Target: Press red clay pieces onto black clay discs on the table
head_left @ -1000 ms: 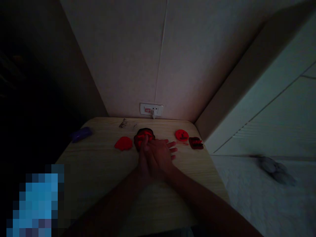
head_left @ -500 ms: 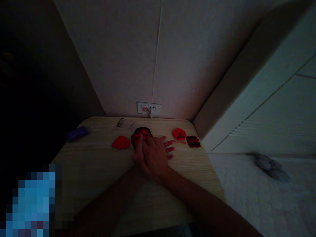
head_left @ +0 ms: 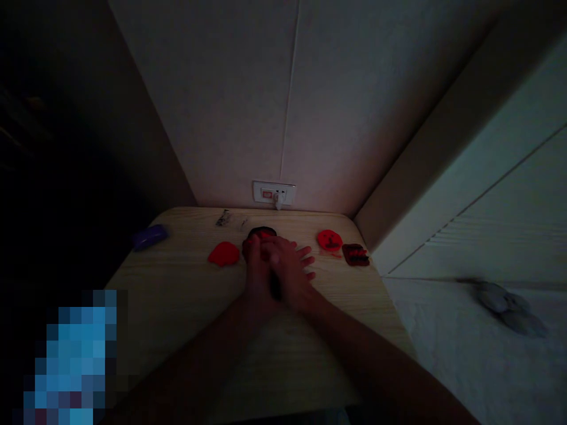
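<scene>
Above the middle of the wooden table, my two hands are pressed together. My left hand point(head_left: 258, 286) lies underneath, its fingers stretched out to the right and its thumb raised. Across its palm rests my right hand point(head_left: 290, 273), slightly arched, with a dark gap between the two. Whatever lies between the palms, if anything, is hidden. Just beyond the hands, partly covered by them, is a red piece with a dark rim point(head_left: 263, 231). A flat red lump point(head_left: 224, 254) sits to its left. To the right are a red disc with face-like marks point(head_left: 329, 240) and a dark-and-red squarish piece point(head_left: 355, 255).
A purple packet point(head_left: 149, 237) lies at the table's left edge. Small dark-marked clear scraps point(head_left: 224, 218) are near the back. A wall socket point(head_left: 274, 193) with a plug is behind the table point(head_left: 212, 372). Grey soft items point(head_left: 505, 304) lie on the pale surface at right.
My right hand has tilted and slid a little over the left, and a dark gap now shows between them. The view has shifted slightly; the pieces on the table have stayed put.
</scene>
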{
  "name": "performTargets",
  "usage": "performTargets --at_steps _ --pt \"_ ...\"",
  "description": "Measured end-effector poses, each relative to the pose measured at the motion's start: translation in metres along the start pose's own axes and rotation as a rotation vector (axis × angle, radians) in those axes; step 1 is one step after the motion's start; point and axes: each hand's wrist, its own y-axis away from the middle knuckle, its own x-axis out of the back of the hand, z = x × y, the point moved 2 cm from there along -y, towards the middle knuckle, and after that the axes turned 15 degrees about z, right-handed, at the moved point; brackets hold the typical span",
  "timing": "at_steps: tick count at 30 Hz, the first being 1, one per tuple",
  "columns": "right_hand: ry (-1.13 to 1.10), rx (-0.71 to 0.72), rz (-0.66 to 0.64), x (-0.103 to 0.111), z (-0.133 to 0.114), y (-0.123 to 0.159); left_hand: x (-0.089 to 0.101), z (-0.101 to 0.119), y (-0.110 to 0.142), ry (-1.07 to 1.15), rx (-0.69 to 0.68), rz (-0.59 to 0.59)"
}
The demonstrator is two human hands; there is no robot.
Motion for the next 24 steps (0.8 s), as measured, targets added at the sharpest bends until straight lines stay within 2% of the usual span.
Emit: performTargets --at_steps 3,5,9,11,14,17,19,22,24 --pt "-0.183 -0.059 0.045 0.0 0.006 0.0 0.0 0.006 0.003 -0.006 0.454 -0.051" --pt "-0.266 -0.118 0.069 0.001 0.006 0.001 -0.002 0.008 0.008 0.036 0.584 -0.04" --pt "-0.36 -0.159 0.162 0.014 0.004 0.001 -0.006 0.009 0.012 0.105 0.63 -0.038" --pt "-0.332 -0.097 0.163 0.024 0.001 -0.001 -0.005 0.01 0.012 0.111 0.649 -0.047" --pt "-0.236 0.048 0.078 0.037 -0.002 -0.004 -0.003 0.014 0.009 0.101 0.654 -0.061" --pt "-0.127 0.179 0.01 0.041 -0.002 -0.005 -0.002 0.02 0.005 0.113 0.644 -0.088" --pt "-0.094 0.225 0.012 0.04 -0.001 -0.004 -0.002 0.024 0.004 0.108 0.637 -0.083" --pt "-0.105 0.211 0.007 0.038 0.0 -0.004 -0.002 0.031 0.004 0.084 0.612 -0.032" --pt "-0.125 0.145 -0.011 0.038 0.0 -0.005 -0.003 0.034 0.004 0.073 0.608 0.011"
